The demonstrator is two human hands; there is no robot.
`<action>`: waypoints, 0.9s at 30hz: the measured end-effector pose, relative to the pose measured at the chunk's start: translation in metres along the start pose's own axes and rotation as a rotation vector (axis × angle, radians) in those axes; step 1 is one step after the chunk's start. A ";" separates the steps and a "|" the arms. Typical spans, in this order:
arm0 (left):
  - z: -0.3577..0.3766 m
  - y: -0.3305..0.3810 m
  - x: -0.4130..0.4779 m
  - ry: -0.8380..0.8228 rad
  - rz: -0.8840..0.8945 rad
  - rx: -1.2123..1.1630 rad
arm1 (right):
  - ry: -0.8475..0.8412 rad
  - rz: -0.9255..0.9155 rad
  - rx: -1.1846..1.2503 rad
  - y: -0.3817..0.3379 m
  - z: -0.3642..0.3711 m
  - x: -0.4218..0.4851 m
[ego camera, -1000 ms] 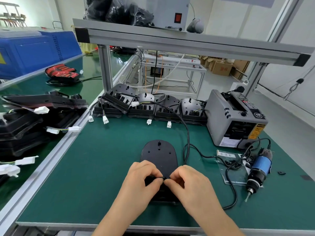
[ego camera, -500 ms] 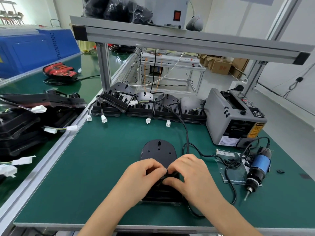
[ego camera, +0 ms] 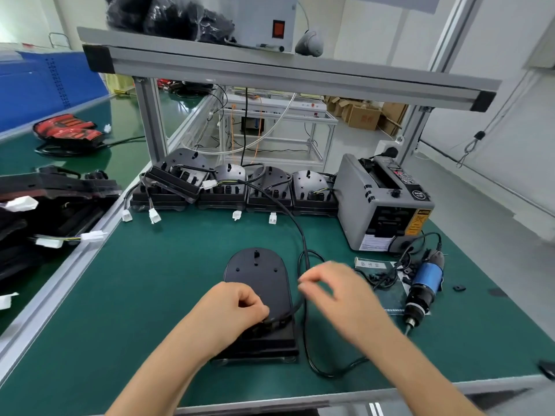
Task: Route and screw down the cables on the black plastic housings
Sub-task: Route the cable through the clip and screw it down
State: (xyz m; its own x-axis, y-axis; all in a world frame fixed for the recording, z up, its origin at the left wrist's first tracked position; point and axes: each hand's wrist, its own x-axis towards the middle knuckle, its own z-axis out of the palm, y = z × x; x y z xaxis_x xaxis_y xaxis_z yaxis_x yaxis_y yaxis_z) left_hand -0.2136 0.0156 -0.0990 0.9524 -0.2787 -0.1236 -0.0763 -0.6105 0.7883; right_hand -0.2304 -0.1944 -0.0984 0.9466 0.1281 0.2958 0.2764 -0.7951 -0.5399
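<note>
left hand (ego camera: 237,307) pinches cable (ego camera: 305,250) on housing (ego camera: 258,274) by table edge (ego camera: 270,401), right hand (ego camera: 333,292) grip unclear

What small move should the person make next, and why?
Probably move the right hand to the electric screwdriver lying to its right: the left hand holds the cable against the black housing, with no tool in hand.

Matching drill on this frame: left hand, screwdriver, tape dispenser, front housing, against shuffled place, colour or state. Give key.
1. left hand
2. screwdriver
3. tape dispenser
4. front housing

A. grey, back right of the green mat
B. black, flat at centre front
C. pinches the cable
D. blue body, lying at the right

Pairs: 1-C, 2-D, 3-A, 4-B
</note>
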 end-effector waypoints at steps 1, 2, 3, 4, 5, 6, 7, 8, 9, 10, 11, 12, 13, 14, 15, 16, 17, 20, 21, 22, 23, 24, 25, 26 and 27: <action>0.000 0.001 0.000 0.002 -0.001 0.007 | 0.085 0.059 -0.066 0.014 -0.011 0.006; 0.000 0.001 -0.001 0.005 -0.002 0.013 | 0.143 0.133 -0.166 0.029 -0.022 0.013; 0.000 0.001 -0.001 0.007 -0.003 0.015 | 0.154 0.216 -0.295 0.045 -0.034 0.021; -0.001 0.001 -0.002 0.008 -0.003 0.014 | 0.119 0.291 -0.440 0.060 -0.044 0.027; -0.001 0.001 -0.002 0.006 -0.005 0.010 | 0.050 0.353 -0.575 0.074 -0.051 0.032; -0.001 0.001 -0.003 0.004 -0.007 0.003 | -0.036 0.400 -0.682 0.085 -0.055 0.036; -0.001 0.001 -0.003 0.001 -0.010 -0.004 | -0.110 0.432 -0.740 0.094 -0.057 0.039; -0.001 0.001 -0.003 0.000 -0.013 -0.010 | -0.161 0.450 -0.758 0.101 -0.058 0.039; -0.001 0.001 -0.004 0.000 -0.015 -0.012 | -0.186 0.458 -0.757 0.107 -0.057 0.040; -0.001 0.002 -0.004 0.002 -0.016 -0.012 | -0.192 0.456 -0.755 0.110 -0.055 0.039; -0.001 0.002 -0.004 0.005 -0.014 -0.010 | -0.193 0.449 -0.758 0.113 -0.053 0.039; -0.001 0.001 -0.004 0.006 -0.013 -0.005 | -0.195 0.443 -0.761 0.114 -0.051 0.038; -0.001 0.001 -0.004 0.005 -0.011 0.001 | -0.200 0.439 -0.765 0.116 -0.049 0.038; -0.002 0.002 -0.004 0.003 -0.010 0.007 | -0.205 0.436 -0.772 0.117 -0.048 0.037; -0.002 0.002 -0.004 0.000 -0.009 0.010 | -0.203 0.437 -0.779 0.118 -0.047 0.037; -0.001 0.002 -0.004 -0.003 -0.009 0.011 | -0.198 0.436 -0.786 0.118 -0.046 0.036; -0.001 0.002 -0.004 -0.006 -0.010 0.008 | -0.194 0.435 -0.793 0.119 -0.045 0.036; -0.001 0.001 -0.004 -0.010 -0.009 0.001 | -0.191 0.445 -0.801 0.120 -0.043 0.034; -0.001 0.001 -0.004 -0.011 -0.008 0.003 | -0.187 0.448 -0.804 0.120 -0.042 0.034; -0.002 0.001 -0.003 -0.011 -0.009 0.003 | -0.183 0.451 -0.814 0.121 -0.041 0.033; -0.002 0.001 -0.003 -0.011 -0.011 -0.001 | -0.179 0.452 -0.830 0.120 -0.040 0.033; -0.002 0.001 -0.003 -0.012 -0.014 -0.007 | -0.173 0.450 -0.846 0.120 -0.039 0.034; -0.002 0.000 -0.003 -0.013 -0.015 -0.011 | -0.167 0.451 -0.858 0.119 -0.038 0.034; -0.002 0.000 -0.002 -0.014 -0.014 -0.013 | -0.160 0.452 -0.865 0.118 -0.038 0.034; -0.001 0.000 -0.002 -0.014 -0.012 -0.015 | -0.148 0.450 -0.866 0.117 -0.038 0.034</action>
State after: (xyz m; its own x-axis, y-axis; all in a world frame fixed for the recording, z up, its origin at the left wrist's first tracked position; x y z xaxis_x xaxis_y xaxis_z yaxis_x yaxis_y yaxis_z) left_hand -0.2154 0.0173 -0.0980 0.9491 -0.2814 -0.1417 -0.0600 -0.6031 0.7954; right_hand -0.1718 -0.3056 -0.1220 0.9611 -0.2669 0.0712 -0.2759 -0.9395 0.2029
